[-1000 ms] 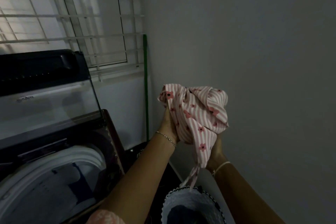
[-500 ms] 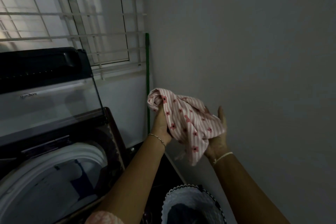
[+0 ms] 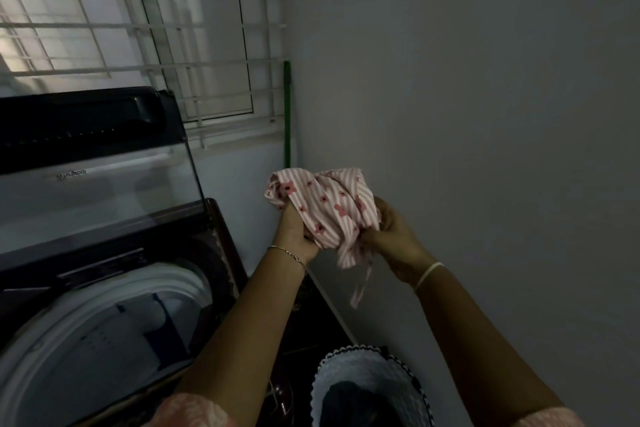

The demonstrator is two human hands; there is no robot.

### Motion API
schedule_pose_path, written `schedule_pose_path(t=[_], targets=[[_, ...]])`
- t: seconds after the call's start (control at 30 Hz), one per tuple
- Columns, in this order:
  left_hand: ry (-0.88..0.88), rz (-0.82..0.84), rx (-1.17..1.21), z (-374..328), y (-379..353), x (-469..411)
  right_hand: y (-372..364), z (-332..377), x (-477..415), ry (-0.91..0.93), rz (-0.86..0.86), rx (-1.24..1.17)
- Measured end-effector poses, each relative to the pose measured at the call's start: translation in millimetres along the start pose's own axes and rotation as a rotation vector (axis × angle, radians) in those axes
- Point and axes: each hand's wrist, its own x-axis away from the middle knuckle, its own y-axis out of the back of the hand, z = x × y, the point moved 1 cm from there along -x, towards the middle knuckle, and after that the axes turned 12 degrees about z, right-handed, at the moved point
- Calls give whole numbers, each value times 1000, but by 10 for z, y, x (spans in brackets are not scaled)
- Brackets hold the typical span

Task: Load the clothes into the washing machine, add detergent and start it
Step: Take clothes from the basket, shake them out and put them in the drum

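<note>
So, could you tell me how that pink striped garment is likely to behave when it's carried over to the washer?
The pink striped garment looks floppy, bunched between left hand and right hand. Probably light. Its dangling tie might snag.

Window (image 3: 104,10) upper left, frosted panes behind white grille (image 3: 194,66) of crossed bars. White sill (image 3: 239,132) below grille. Green pole (image 3: 287,114) upright in corner, just beside grey wall (image 3: 485,114) filling right side. Lower white wall (image 3: 242,191) under sill. Dark floor (image 3: 311,329) strip running along wall base. Thin gold bracelet (image 3: 289,255) on one wrist, pale band (image 3: 429,274) on other. Pink patterned sleeve (image 3: 194,412) at bottom edge. Light dim throughout.
</note>
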Motion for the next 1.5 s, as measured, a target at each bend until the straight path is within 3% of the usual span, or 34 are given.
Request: schedule_pose_path(t=[0.1,0.2,0.4,0.53,0.73,0.83,1.1,1.5], targets=[[64,25,14,13,13,20,-8,88,-49,80,-228,44],[156,6,26,51,6,41,-23,120,-54,69,-319,15],[39,30,142,160,-73,162,-185,151,-8,-27,-195,-152],[-52,-4,141,197,38,228,-311,138,-5,-45,-148,-583],[-141,-150,88,69,250,476,-635,-63,-117,-142,-160,-939],[-129,-252,98,-73,453,676,-899,-133,-180,-108,-82,-1049],[-280,-305,191,-609,1113,1353,-1831,-201,-434,-173,47,-1123],[-248,-485,-183,-1716,2680,2656,-3611,-936,-737,-434,-90,-1016]])
